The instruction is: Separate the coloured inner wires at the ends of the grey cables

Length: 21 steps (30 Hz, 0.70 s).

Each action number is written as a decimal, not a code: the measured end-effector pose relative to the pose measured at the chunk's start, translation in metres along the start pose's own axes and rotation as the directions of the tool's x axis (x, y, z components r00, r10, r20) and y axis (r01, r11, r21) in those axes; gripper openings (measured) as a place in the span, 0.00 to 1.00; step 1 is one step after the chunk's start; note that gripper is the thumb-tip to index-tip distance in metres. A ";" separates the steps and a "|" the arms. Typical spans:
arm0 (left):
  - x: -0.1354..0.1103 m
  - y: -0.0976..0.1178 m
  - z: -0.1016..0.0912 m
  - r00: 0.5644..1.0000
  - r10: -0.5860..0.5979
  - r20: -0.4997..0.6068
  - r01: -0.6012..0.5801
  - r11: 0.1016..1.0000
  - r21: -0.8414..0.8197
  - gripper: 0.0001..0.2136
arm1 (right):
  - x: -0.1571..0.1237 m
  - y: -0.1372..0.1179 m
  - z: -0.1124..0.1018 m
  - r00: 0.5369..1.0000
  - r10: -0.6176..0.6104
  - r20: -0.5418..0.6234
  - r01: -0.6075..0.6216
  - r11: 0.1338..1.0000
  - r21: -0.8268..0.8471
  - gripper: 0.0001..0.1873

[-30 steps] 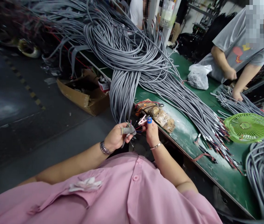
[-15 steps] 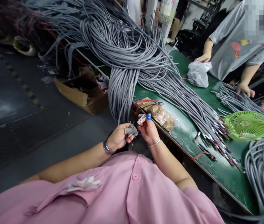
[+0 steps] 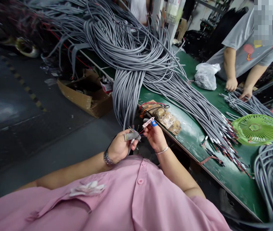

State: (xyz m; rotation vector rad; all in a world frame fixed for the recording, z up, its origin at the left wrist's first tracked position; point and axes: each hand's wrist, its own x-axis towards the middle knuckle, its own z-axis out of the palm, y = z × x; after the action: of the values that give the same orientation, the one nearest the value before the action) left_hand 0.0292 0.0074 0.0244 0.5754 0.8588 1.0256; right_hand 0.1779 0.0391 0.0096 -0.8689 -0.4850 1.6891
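Observation:
My left hand (image 3: 119, 146) is closed round the end of a grey cable bundle (image 3: 131, 135) whose thin coloured wires (image 3: 136, 130) fan out above my fingers. My right hand (image 3: 154, 136) is closed on a small pink clip-like tool (image 3: 148, 122), held right beside those wire ends; a blue cap covers one fingertip (image 3: 154, 123). Both hands hover below the front edge of the green table (image 3: 189, 134), over my pink shirt. The grey cable runs up from my left hand to the big hanging bundle (image 3: 127, 96).
A heap of grey cables (image 3: 131, 41) covers the table's far end, and stripped cable ends (image 3: 223, 134) lie across it. A brown taped block (image 3: 165, 117), green fan (image 3: 257, 130), white plastic bag (image 3: 205, 75) and another person's hands (image 3: 239, 88) are on the table. A cardboard box (image 3: 85, 94) sits on the floor.
My hands stay together with small shifts; the pink tool tilted up slightly. The other person's hand left the plastic bag and both their hands now rest on the cables at the right.

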 end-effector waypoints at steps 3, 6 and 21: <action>0.003 0.001 0.002 0.999 -0.026 -0.019 0.025 0.997 -0.076 0.08 | 0.001 0.002 0.001 1.000 -0.017 -0.010 0.017 1.000 -0.012 0.18; 0.006 0.002 0.004 0.998 -0.070 -0.008 0.068 0.990 -0.121 0.07 | 0.004 0.005 0.000 0.997 -0.064 -0.045 0.063 0.997 -0.035 0.18; 0.012 -0.001 0.002 0.996 -0.085 -0.010 0.083 0.988 -0.131 0.06 | 0.020 0.011 -0.002 0.997 -0.046 -0.068 0.049 0.998 0.046 0.23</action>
State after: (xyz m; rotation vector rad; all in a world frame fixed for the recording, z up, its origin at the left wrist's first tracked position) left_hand 0.0345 0.0180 0.0206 0.4177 0.8170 1.0020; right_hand 0.1696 0.0548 -0.0056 -0.8702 -0.4152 1.6161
